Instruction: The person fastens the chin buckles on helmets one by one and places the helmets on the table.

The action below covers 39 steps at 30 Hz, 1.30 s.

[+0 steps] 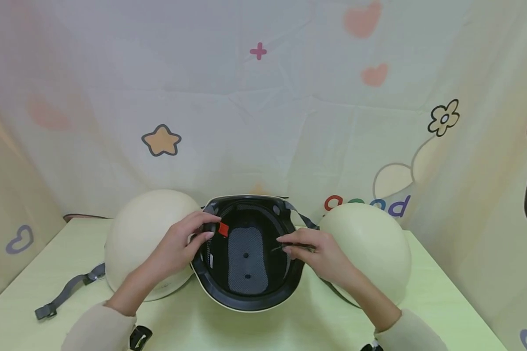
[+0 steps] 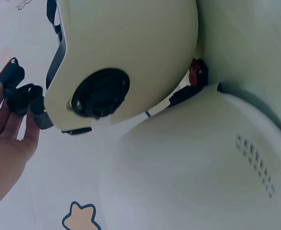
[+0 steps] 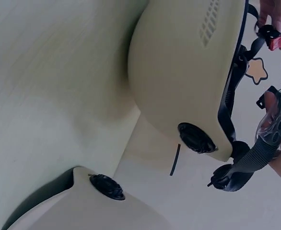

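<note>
An upturned cream helmet (image 1: 251, 308) rests in the middle of the table, its black lining facing up. At its left rim my left hand (image 1: 175, 246) pinches a black chin-strap buckle with a red tab (image 1: 223, 229). The dark strap loops by those fingers in the left wrist view. Over the right rim, my right hand (image 1: 320, 251) pinches the other end of the chin strap (image 3: 253, 160), a black buckle piece. The two strap ends are apart above the opening. In the right wrist view the strap and a clear plastic piece (image 3: 279, 122) partly cover my right hand.
A cream helmet (image 1: 151, 214) sits dome up at the left, its dark strap (image 1: 70, 287) trailing on the table (image 1: 17, 302). Another cream helmet (image 1: 369, 243) stands dome up at the right. A printed curtain (image 1: 254, 126) hangs behind.
</note>
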Tool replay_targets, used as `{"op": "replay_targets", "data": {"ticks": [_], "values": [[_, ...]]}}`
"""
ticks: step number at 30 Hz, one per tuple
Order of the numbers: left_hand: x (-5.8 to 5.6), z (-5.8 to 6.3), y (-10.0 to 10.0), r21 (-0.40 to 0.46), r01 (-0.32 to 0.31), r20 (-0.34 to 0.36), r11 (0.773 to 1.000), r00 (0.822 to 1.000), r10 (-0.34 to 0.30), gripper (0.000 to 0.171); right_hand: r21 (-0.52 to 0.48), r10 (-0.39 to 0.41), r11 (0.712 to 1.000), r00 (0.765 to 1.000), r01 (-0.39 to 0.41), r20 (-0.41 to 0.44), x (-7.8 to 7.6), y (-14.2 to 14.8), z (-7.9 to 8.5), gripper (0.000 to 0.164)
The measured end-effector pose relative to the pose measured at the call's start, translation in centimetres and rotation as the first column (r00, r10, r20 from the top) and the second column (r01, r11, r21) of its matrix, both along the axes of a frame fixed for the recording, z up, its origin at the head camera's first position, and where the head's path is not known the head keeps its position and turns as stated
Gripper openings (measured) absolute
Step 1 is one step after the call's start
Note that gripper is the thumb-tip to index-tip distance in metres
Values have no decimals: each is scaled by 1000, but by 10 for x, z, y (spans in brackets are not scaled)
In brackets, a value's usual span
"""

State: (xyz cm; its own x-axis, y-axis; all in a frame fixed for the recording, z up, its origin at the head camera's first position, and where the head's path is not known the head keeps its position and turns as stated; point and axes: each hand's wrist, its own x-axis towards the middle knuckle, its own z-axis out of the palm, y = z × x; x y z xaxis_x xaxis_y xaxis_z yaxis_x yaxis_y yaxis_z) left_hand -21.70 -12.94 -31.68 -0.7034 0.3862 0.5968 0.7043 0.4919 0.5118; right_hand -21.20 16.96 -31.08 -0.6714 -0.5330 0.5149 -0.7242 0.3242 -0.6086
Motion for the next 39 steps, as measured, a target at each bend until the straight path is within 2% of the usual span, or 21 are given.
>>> {"op": "replay_targets", "data": {"ticks": [3, 8, 12, 16, 20, 26, 32, 39], "values": [[3, -3, 3, 10, 19, 12, 1000, 1000, -19, 30, -20, -8, 1000, 996, 6, -84, -2, -5, 2, 20], [6, -9, 9, 40, 50, 75, 998, 996, -53, 30, -32, -9, 999, 992, 5, -128, -3, -7, 0, 18], [8, -13, 12, 82, 70, 132, 994, 988, -81, 30, -4, -48, 999, 994, 48, -97, -2, -7, -1, 20], [10, -16, 14, 116, 82, 142, 990, 985, -99, 30, 36, -97, 994, 994, 99, -56, -1, -7, -1, 26], [11, -18, 16, 146, 86, 145, 986, 984, -107, 30, 59, -97, 993, 994, 100, -47, 0, -7, -1, 26], [12, -20, 18, 202, 100, 188, 974, 972, -139, 29, 45, -86, 995, 995, 89, -60, 0, -8, -2, 28], [13, -21, 20, 201, 76, 175, 977, 978, -112, 28, 9, -99, 995, 993, 100, -63, 1, -9, 0, 28], [15, -18, 22, 185, 58, 188, 981, 978, -93, 30, -31, -130, 991, 991, 129, -13, 5, -13, 4, 31]]}}
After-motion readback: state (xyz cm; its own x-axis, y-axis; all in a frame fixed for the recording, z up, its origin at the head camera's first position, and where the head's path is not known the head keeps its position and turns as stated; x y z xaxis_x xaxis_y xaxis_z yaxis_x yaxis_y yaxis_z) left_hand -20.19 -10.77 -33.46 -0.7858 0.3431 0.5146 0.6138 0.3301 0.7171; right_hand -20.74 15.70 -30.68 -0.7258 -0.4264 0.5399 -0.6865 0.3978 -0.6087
